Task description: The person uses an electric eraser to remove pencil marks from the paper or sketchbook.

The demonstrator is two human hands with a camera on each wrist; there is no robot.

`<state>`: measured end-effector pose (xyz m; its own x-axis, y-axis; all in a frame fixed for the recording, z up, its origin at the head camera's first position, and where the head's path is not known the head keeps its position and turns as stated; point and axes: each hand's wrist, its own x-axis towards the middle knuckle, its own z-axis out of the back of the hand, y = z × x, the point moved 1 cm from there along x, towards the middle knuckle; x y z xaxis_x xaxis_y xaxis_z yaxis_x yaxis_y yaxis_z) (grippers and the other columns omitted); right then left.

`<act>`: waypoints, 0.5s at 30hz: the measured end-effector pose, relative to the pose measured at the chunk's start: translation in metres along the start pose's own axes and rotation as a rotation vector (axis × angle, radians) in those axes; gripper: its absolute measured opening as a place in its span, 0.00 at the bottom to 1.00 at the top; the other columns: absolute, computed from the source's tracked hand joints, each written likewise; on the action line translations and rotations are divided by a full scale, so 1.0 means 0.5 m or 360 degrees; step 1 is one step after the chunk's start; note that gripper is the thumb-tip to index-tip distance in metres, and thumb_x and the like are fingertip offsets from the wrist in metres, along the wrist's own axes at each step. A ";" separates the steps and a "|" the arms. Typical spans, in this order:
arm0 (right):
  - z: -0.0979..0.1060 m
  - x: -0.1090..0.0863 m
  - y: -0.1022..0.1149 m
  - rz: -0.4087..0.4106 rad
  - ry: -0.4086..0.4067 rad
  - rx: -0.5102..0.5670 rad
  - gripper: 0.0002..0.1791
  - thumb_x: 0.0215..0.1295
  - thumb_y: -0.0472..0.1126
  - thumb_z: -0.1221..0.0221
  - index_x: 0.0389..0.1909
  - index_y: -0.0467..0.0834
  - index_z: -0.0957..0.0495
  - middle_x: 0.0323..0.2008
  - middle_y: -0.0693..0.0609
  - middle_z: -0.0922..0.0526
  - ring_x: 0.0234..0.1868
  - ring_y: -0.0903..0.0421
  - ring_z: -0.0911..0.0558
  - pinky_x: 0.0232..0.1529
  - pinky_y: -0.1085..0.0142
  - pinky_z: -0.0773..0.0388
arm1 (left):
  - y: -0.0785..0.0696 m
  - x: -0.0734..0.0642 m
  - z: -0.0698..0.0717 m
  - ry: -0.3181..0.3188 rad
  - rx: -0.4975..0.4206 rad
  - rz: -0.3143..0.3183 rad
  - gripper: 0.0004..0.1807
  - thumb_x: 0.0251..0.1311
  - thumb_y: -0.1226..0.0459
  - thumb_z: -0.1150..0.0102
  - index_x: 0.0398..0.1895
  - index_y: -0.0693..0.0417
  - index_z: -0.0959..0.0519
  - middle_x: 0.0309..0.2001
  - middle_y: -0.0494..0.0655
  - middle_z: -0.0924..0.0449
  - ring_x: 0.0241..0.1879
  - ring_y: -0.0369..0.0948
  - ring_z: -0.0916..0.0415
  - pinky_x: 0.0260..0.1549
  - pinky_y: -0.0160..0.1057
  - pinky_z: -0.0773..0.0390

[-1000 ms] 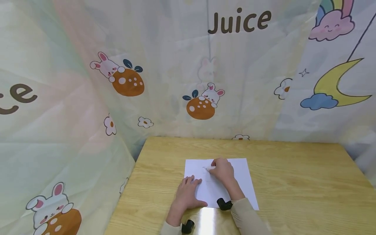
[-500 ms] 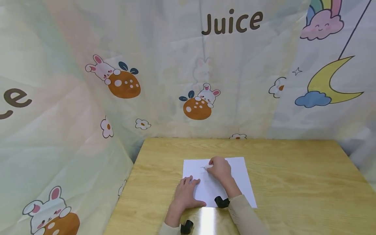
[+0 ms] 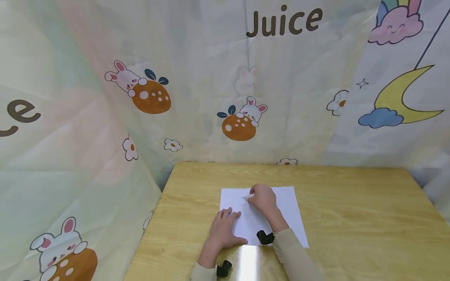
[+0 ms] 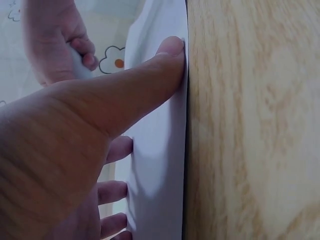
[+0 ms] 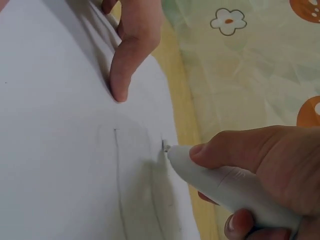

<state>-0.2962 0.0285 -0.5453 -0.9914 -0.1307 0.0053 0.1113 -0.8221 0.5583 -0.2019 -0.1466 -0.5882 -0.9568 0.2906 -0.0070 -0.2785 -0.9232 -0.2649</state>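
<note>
A sheet of white paper (image 3: pixel 288 210) lies on the table. My left hand (image 3: pixel 223 230) rests on its left part, fingers spread, with the thumb at the near edge. In the left wrist view, that thumb (image 4: pixel 145 82) presses the paper beside its edge. My right hand (image 3: pixel 264 200) grips a thick white pen-shaped tool, apparently an electric eraser (image 5: pixel 225 187). Its short stubby tip touches the paper at a small dark mark, near the far edge. Thin grey pencil lines (image 5: pixel 119 180) run across the sheet, with fainter smudged traces around them.
The wooden table (image 3: pixel 358 214) extends on both sides of the paper. A patterned cloth backdrop (image 3: pixel 197 78) hangs behind and to the left. Black wrist cameras, one on each wrist, sit close to the sheet's near edge.
The head view shifts slightly. Both hands keep nearly the same places on the paper, and the tool's tip stays by the upper mark with only small motion.
</note>
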 end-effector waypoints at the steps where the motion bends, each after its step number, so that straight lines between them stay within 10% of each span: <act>1: 0.000 0.003 0.000 0.0010 -0.0006 0.0003 0.08 0.49 0.41 0.29 0.28 0.43 0.16 0.26 0.52 0.18 0.22 0.56 0.25 0.21 0.61 0.26 | 0.000 0.002 0.001 -0.0011 0.0002 -0.0006 0.52 0.33 0.32 0.29 0.64 0.46 0.27 0.65 0.57 0.35 0.63 0.56 0.40 0.59 0.56 0.35; 15: -0.001 0.001 0.000 -0.0031 0.0039 0.0024 0.08 0.48 0.41 0.28 0.28 0.44 0.16 0.28 0.53 0.17 0.22 0.57 0.26 0.20 0.63 0.27 | -0.005 0.004 0.010 0.0075 -0.0017 0.0038 0.52 0.34 0.32 0.29 0.66 0.44 0.28 0.67 0.56 0.36 0.65 0.56 0.42 0.62 0.56 0.38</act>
<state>-0.2969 0.0283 -0.5456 -0.9914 -0.1284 -0.0263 0.0905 -0.8162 0.5706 -0.2038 -0.1451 -0.5829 -0.9581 0.2802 -0.0589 -0.2544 -0.9274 -0.2741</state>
